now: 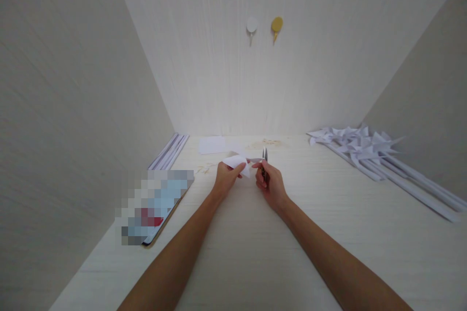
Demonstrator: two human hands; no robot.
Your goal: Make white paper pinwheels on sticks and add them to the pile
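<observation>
Close to the middle of the table, my left hand [226,177] pinches a partly folded piece of white paper [235,160]. Just to its right, my right hand [270,182] is closed round a pair of scissors [264,154], whose blades point away from me. The right index finger reaches toward a thin flap of the paper; whether it touches the flap I cannot tell. Beyond my left hand lies a flat white sheet of paper [212,145].
Paper pinwheels on white sticks [365,146] are heaped at the right. Several rolled white paper sticks [170,150] lie at the far left, with a blurred phone-like device [166,209] nearer me. A white hook [251,25] and a yellow hook [277,24] are on the back wall [219,82].
</observation>
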